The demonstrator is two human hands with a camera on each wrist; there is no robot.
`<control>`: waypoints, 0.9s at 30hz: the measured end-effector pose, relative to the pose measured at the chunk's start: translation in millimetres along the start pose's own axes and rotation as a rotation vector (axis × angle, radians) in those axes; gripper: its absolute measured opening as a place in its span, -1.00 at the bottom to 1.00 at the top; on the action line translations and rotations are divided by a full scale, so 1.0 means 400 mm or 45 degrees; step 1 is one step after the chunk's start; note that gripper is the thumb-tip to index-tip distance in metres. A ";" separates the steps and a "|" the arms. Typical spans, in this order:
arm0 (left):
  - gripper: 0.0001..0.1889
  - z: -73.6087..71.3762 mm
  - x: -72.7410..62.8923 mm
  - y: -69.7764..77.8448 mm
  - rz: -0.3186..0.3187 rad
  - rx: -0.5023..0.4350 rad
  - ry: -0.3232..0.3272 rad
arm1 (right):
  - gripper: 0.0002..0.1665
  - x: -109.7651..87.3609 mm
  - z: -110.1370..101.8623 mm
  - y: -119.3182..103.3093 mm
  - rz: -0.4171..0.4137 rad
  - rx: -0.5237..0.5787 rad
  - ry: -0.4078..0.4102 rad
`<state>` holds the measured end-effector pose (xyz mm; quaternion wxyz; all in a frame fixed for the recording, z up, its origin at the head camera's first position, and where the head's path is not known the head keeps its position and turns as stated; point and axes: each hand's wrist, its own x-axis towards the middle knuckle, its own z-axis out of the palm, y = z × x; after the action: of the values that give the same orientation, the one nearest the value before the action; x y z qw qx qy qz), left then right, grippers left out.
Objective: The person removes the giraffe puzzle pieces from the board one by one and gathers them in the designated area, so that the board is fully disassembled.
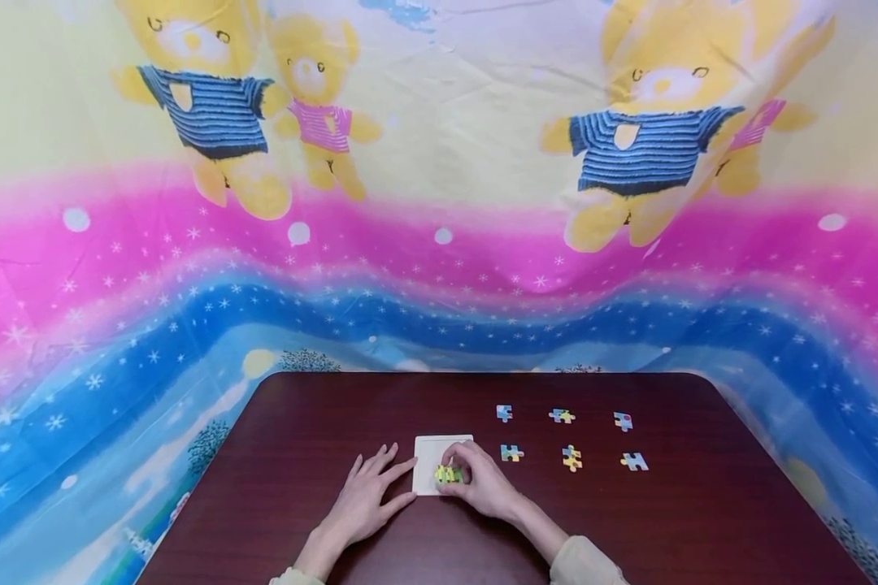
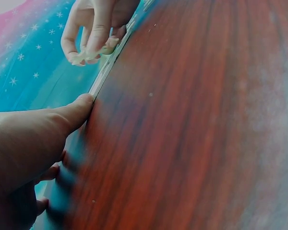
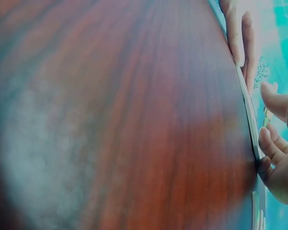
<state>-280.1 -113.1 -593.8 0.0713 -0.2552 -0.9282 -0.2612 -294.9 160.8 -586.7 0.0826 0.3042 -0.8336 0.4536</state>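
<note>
A square white puzzle board [image 1: 425, 457] with a raised rim lies on the dark wooden table. My left hand [image 1: 366, 494] rests flat on the table at its left side, fingers spread. The thumb [image 2: 79, 108] touches the board's edge in the left wrist view. Over the right part of the board, my right hand [image 1: 483, 485] pinches a yellow-green jigsaw piece [image 1: 448, 474] between thumb and fingers. Seen from the left wrist, that piece [image 2: 108, 46] is tilted just above the board. The right fingers partly cover it.
Several loose jigsaw pieces [image 1: 572, 458] lie in two rows on the table [image 1: 300, 431], right of the board. A printed cloth [image 1: 439, 325] with bears and snowflakes hangs behind the table's back edge and along its sides.
</note>
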 end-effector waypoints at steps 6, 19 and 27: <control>-0.42 0.009 0.002 -0.007 0.013 -0.016 0.044 | -0.70 0.006 -0.014 -0.017 0.081 0.068 -0.019; -0.44 -0.027 0.002 0.033 -0.026 0.045 -0.030 | -0.70 0.010 -0.029 -0.044 0.308 0.116 -0.066; -0.44 -0.019 0.001 0.025 -0.047 0.038 -0.054 | -0.67 0.008 -0.023 -0.045 0.338 0.106 -0.018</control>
<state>-275.3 -109.6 -582.8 0.0505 -0.2425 -0.9379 -0.2430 -288.5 159.6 -567.2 0.0032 0.1977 -0.8475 0.4925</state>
